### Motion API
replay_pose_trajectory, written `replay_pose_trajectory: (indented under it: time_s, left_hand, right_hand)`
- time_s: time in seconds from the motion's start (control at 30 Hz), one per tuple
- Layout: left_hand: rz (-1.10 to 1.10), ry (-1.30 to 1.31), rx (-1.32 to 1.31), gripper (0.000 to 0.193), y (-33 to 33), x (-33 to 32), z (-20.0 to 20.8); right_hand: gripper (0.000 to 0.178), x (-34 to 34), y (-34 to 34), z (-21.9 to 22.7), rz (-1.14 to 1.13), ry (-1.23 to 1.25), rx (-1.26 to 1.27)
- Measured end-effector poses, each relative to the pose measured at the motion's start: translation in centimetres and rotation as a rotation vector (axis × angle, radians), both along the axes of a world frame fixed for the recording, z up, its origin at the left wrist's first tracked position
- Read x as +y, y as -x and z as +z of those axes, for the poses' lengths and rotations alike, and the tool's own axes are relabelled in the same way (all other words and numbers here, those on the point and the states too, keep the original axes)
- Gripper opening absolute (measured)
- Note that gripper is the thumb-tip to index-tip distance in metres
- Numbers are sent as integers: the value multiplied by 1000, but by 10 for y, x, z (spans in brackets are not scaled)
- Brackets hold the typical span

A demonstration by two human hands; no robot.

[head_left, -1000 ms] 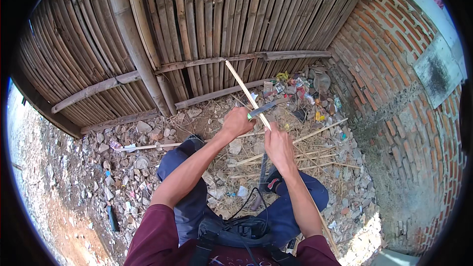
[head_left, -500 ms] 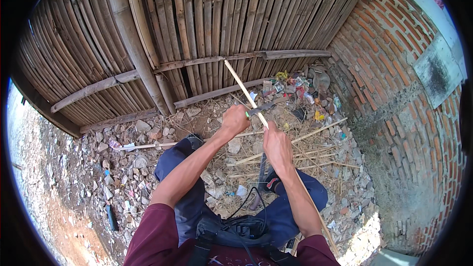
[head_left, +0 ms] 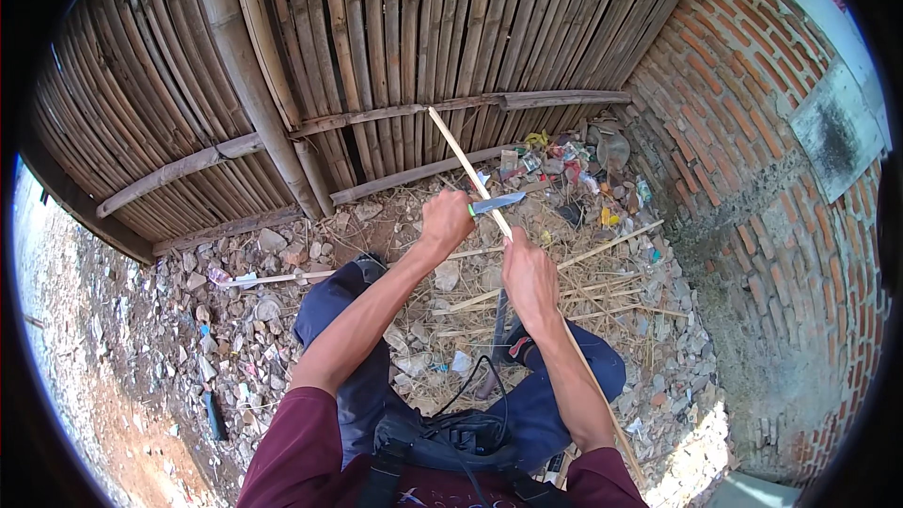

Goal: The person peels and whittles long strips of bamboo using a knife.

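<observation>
Near the centre of the frame, the left hand [head_left: 448, 222] is closed round the handle of a knife [head_left: 506, 200], whose blade crosses a pale bamboo strip [head_left: 458, 152]. Just right of centre, the right hand [head_left: 530, 279] is wrapped tightly about that strip (its far tip reaches the upper middle). Loose strips [head_left: 611, 246] lie farther right, and a brick wall [head_left: 691, 136] fills the right side.

Single fisheye view from head height, down over both hands [head_left: 447, 219]
</observation>
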State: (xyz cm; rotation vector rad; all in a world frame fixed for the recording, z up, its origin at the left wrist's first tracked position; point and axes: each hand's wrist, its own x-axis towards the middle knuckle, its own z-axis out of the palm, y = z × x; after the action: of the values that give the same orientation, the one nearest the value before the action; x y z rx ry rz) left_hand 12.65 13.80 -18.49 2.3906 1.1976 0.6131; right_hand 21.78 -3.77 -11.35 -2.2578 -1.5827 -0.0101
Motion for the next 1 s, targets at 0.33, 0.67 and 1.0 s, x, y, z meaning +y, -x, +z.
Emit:
replay_pose_trajectory:
  time_s: [0.33, 0.67, 1.0]
  left_hand:
    - [6, -25, -2, 15, -5, 2, 0]
    - [62, -37, 3, 13, -2, 12, 1]
    - [134, -8, 10, 18, 18, 51, 4]
  right_hand:
    - [19, 0, -3, -1, -9, -2, -4]
    - [19, -1, 3, 3, -15, 11, 4]
    - [18, -11, 10, -1, 40, 7, -15]
